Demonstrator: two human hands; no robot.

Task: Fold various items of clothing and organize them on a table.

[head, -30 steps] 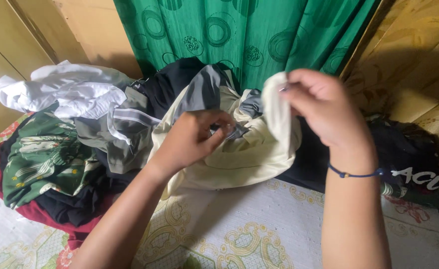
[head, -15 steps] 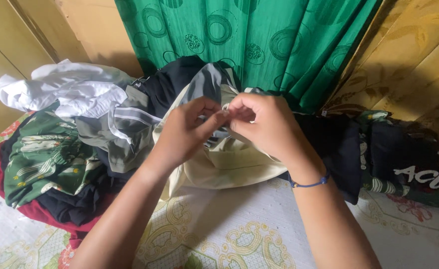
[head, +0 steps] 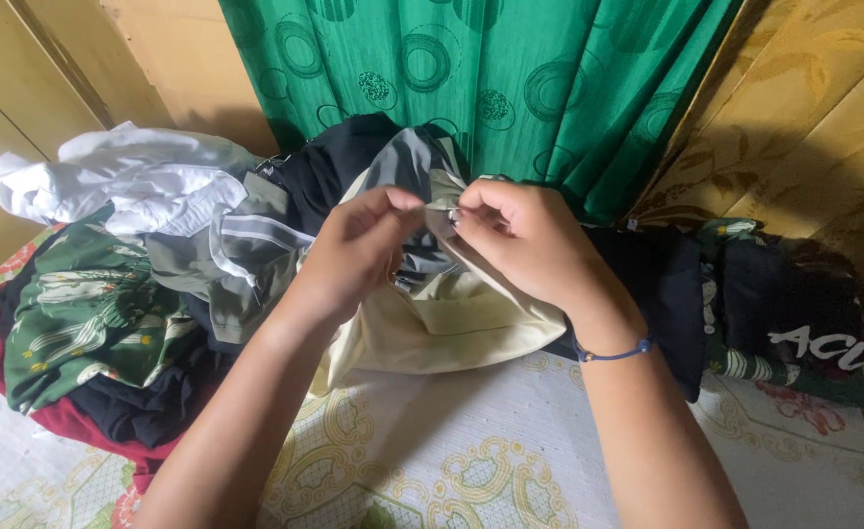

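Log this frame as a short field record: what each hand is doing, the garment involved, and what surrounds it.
Left hand: left hand pinches an edge of the cream garment
Right hand: right hand pinches the same edge, fingertips close to the left's
Pile: white cloth, green floral cloth, dark clothes
Surface: patterned mat
Backdrop: green curtain
Wrist: blue string bracelet on the right

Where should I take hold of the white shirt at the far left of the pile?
Pinch the white shirt at its loose bunched end on the far left, coming from the left and above. That end overhangs the green leaf-print garment, free of other clothes.
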